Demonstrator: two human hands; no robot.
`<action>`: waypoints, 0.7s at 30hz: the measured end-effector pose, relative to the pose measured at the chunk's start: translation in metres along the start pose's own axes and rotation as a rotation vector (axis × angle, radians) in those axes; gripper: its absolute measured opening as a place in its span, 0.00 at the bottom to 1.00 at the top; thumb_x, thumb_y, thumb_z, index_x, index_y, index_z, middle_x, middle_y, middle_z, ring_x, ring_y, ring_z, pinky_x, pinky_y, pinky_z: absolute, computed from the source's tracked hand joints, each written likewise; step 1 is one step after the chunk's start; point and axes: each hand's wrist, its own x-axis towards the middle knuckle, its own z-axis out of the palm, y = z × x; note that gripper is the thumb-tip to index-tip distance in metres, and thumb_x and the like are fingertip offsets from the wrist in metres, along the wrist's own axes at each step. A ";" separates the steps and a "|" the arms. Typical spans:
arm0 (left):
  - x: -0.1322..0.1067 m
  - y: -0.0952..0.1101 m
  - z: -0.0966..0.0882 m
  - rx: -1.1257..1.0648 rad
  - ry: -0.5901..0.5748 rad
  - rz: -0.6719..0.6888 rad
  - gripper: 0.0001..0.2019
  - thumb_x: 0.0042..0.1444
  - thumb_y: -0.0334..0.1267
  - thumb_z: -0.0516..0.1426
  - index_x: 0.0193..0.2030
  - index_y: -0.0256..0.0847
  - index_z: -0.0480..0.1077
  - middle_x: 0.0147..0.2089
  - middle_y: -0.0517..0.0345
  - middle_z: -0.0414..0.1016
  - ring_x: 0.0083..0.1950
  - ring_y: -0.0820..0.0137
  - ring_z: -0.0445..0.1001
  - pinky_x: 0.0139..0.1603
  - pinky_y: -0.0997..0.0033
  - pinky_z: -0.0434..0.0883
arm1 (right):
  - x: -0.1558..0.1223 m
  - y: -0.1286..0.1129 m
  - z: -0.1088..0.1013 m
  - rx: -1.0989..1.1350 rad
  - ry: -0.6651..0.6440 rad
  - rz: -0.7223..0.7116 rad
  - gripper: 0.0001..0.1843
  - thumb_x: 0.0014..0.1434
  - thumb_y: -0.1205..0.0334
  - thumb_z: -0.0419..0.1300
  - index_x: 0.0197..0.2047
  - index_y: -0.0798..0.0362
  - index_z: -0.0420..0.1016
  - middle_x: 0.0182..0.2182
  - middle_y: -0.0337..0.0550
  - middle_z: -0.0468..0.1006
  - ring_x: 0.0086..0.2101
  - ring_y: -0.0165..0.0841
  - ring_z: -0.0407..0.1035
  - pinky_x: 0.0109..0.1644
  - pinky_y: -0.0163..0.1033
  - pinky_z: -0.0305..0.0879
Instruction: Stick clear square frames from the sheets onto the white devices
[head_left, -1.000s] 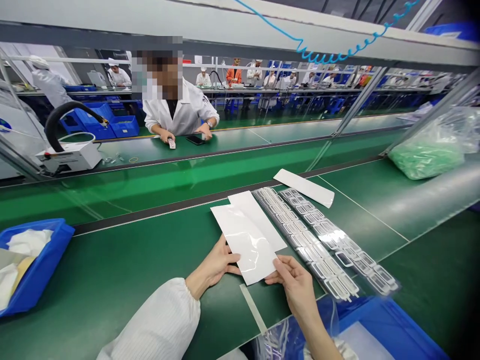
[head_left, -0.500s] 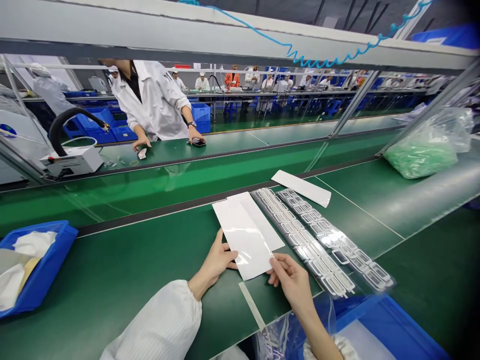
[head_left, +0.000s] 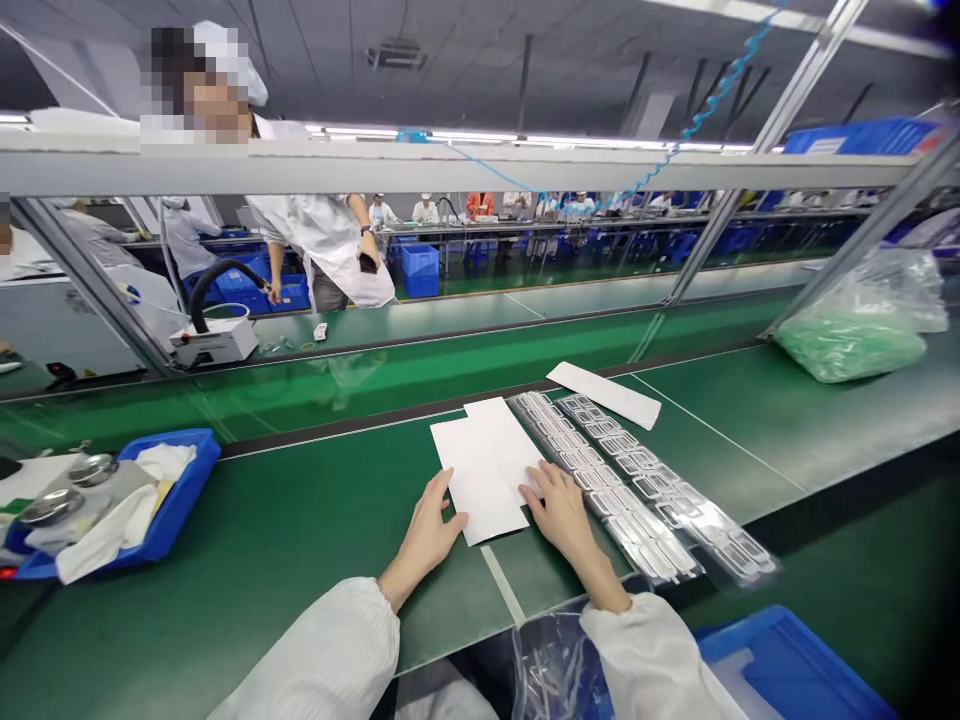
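Observation:
Two overlapping white sheets (head_left: 480,480) lie flat on the green conveyor belt (head_left: 300,560) in front of me. My left hand (head_left: 427,535) rests on the belt with its fingertips at the sheets' lower left edge. My right hand (head_left: 562,515) lies with its fingers on the sheets' right corner, next to a long clear film strip of white rectangular frames (head_left: 622,480). Neither hand grips anything. Beyond the film lies a narrow white strip (head_left: 604,393).
A blue tray (head_left: 127,505) with white cloth and metal dishes stands at the left of the belt. A blue bin (head_left: 787,665) sits at lower right, and a bag of green items (head_left: 847,345) lies at right. A co-worker in a white coat (head_left: 322,235) stands beyond a second belt.
The white sheets now lie flat on the belt, no longer held up. Both hands have come down onto them, and the view has tilted upward. The co-worker has straightened up.

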 end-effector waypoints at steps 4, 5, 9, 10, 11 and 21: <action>0.012 0.004 0.020 0.459 -0.055 0.168 0.27 0.62 0.37 0.52 0.68 0.34 0.57 0.73 0.46 0.46 0.73 0.57 0.46 0.72 0.55 0.50 | 0.001 -0.001 -0.003 0.113 -0.062 -0.023 0.20 0.63 0.62 0.52 0.53 0.59 0.76 0.58 0.59 0.68 0.58 0.54 0.61 0.59 0.59 0.57; 0.017 0.006 0.024 0.532 -0.056 0.213 0.25 0.64 0.37 0.50 0.67 0.34 0.59 0.72 0.46 0.49 0.73 0.57 0.47 0.72 0.55 0.49 | 0.000 -0.001 -0.006 0.158 -0.080 -0.038 0.20 0.63 0.63 0.50 0.52 0.59 0.76 0.58 0.58 0.69 0.58 0.52 0.62 0.59 0.58 0.58; 0.034 0.010 0.035 0.608 -0.019 0.313 0.22 0.66 0.39 0.47 0.64 0.39 0.63 0.69 0.51 0.57 0.71 0.55 0.51 0.71 0.48 0.47 | -0.003 0.003 -0.024 0.250 -0.129 -0.099 0.22 0.66 0.65 0.44 0.54 0.54 0.75 0.52 0.49 0.76 0.50 0.39 0.71 0.54 0.45 0.66; 0.036 0.010 0.037 0.612 -0.005 0.323 0.21 0.66 0.40 0.47 0.64 0.40 0.64 0.69 0.51 0.58 0.71 0.54 0.52 0.70 0.46 0.47 | -0.003 0.004 -0.029 0.257 -0.134 -0.104 0.22 0.66 0.65 0.44 0.55 0.53 0.74 0.50 0.48 0.77 0.49 0.37 0.72 0.53 0.42 0.68; 0.037 0.010 0.038 0.616 0.010 0.332 0.21 0.66 0.42 0.46 0.63 0.40 0.64 0.69 0.50 0.58 0.70 0.54 0.52 0.70 0.45 0.48 | -0.003 0.006 -0.034 0.256 -0.135 -0.103 0.22 0.66 0.64 0.44 0.55 0.54 0.73 0.50 0.48 0.77 0.48 0.37 0.73 0.52 0.42 0.68; 0.034 0.000 0.038 0.572 -0.002 0.397 0.23 0.63 0.28 0.42 0.61 0.42 0.66 0.65 0.50 0.63 0.67 0.61 0.58 0.70 0.46 0.47 | 0.087 0.109 -0.086 -0.049 -0.090 0.188 0.22 0.61 0.61 0.53 0.56 0.59 0.72 0.54 0.57 0.73 0.55 0.46 0.67 0.59 0.50 0.62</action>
